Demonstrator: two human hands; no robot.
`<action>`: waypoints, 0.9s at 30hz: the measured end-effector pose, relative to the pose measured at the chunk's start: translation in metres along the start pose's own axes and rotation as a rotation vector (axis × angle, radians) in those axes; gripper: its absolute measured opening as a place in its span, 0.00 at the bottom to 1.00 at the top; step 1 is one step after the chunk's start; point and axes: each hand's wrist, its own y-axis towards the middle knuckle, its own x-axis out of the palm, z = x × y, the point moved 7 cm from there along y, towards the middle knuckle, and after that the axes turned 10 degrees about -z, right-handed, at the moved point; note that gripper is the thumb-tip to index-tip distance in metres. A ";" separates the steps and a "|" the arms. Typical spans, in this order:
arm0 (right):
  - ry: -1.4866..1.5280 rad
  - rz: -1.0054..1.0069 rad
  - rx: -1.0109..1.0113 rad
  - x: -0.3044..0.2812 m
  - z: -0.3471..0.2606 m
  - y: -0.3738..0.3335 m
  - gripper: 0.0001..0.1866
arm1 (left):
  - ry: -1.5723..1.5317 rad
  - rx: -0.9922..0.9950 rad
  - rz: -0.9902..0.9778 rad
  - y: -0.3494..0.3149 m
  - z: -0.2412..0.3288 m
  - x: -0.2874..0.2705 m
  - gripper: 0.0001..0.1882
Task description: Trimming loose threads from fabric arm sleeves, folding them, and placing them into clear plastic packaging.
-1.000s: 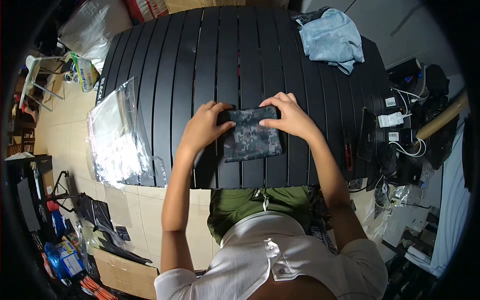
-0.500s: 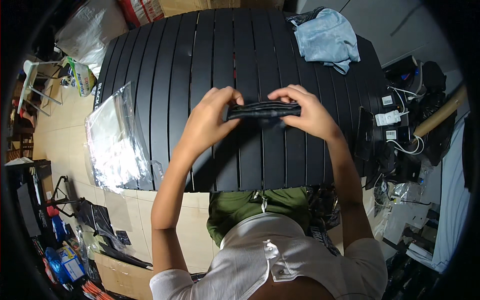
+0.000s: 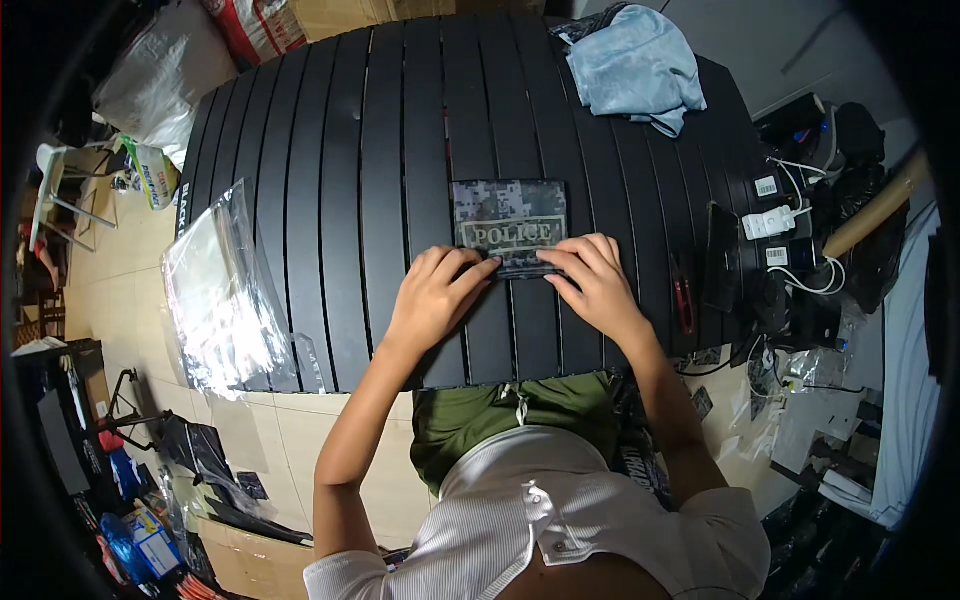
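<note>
A dark square folded piece (image 3: 510, 205) with a grey pixel-camouflage pattern and a pale lettered panel lies face up over the middle of the black slatted table (image 3: 340, 230). It looks like layered fabric. At its near left corner, my left hand (image 3: 437, 295) has curled fingers pressed on the near edge. My right hand (image 3: 597, 285) grips the near right corner, its index finger on top and its thumb just below the edge. Whether that near edge is raised off the slats, I cannot tell.
Clear plastic sleeves (image 3: 225, 300) lie at the table's left. A light-blue cloth (image 3: 640, 70) sits at the far right. On the right side are a red-and-black tool (image 3: 684, 295), a dark flat panel (image 3: 725, 258) and a white charger (image 3: 768, 223) with cables.
The folded piece, held edge-on between both hands before, has turned flat and shows its patterned face. Both hands have moved slightly nearer me, to its near edge. The red-and-black tool is now uncovered.
</note>
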 end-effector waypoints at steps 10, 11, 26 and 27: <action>0.104 0.120 0.015 0.005 -0.005 -0.001 0.10 | -0.157 -0.083 0.108 0.002 -0.005 -0.005 0.10; 0.076 0.097 -0.011 0.007 -0.006 0.000 0.10 | -0.155 -0.084 0.109 0.002 -0.006 -0.005 0.10; 0.636 -0.048 0.012 -0.023 -0.055 -0.048 0.04 | -0.058 -0.228 0.156 -0.035 -0.017 -0.035 0.05; 0.654 -0.076 -0.015 0.001 -0.033 -0.066 0.04 | -0.042 -0.266 0.163 -0.038 -0.020 -0.033 0.05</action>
